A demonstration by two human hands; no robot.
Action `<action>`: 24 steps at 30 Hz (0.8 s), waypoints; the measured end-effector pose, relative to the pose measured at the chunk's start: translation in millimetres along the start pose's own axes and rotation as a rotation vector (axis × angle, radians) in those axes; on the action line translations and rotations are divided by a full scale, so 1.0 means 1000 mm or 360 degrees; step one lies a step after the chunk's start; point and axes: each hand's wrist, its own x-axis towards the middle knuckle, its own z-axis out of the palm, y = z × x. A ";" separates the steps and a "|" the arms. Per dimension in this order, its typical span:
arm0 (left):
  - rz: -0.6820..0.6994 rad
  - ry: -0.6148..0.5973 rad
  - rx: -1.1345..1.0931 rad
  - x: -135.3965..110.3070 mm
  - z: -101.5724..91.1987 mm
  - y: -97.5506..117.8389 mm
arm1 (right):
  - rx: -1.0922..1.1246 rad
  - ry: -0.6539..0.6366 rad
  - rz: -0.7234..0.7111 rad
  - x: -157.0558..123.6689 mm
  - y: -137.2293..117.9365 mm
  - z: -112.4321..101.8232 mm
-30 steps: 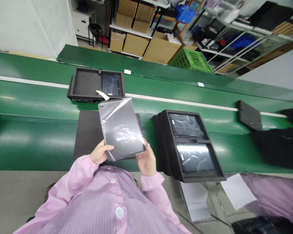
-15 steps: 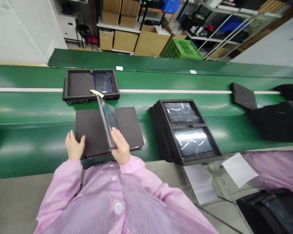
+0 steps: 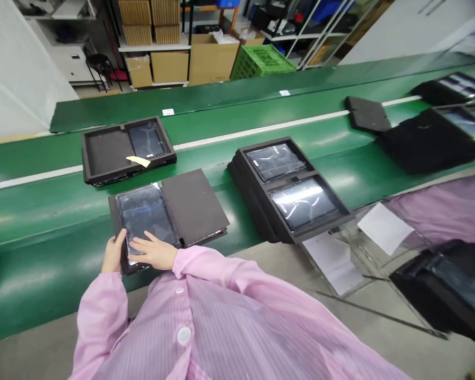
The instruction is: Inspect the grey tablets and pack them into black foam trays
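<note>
In the head view, a glossy dark tablet-like screen [image 3: 144, 208] lies face up on the left half of a brown-black foam board [image 3: 193, 206], under which thin glossy edges show. My left hand [image 3: 113, 252] grips the screen's near left edge, thumb on top; its other fingers are partly hidden. Flat on the lower part of the screen rests my right hand [image 3: 154, 252], fingers spread and pointing left. Just beyond, a foam tray [image 3: 106, 148] carries a second screen [image 3: 145, 140] in its right compartment; its left one shows bare foam. A pale yellow strip [image 3: 138, 160] lies across the tray's front rim.
To the right, a stack of foam trays [image 3: 253, 211] has two wrapped screens on top. Farther right are a foam block [image 3: 367, 113], more trays [image 3: 423, 140] and another person's pink sleeve [image 3: 451, 195]. White papers [image 3: 385, 228] lie on a wire rack beside the green bench [image 3: 43, 264].
The screen, held tilted in my right hand before, now lies flat on the foam board. My right hand has moved left onto it, and my left hand has come to its edge. The view has turned.
</note>
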 end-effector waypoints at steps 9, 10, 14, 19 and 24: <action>-0.0079 0.0231 0.0270 0.014 -0.002 0.004 | 0.0445 0.1454 0.1395 -0.086 0.087 -0.068; -0.0111 0.0226 0.0200 0.015 -0.002 0.007 | 0.0478 0.1581 0.1651 -0.109 0.100 -0.074; -0.0268 0.0254 -0.0247 0.010 0.017 0.033 | 0.1013 0.2051 0.2235 -0.170 0.122 -0.081; -0.0074 0.0432 -0.0662 -0.011 0.108 0.089 | 0.2148 0.2396 0.1733 -0.124 0.081 -0.061; -0.0030 0.0261 -0.0978 -0.031 0.211 0.123 | 0.2596 0.2357 0.1319 -0.045 0.065 -0.067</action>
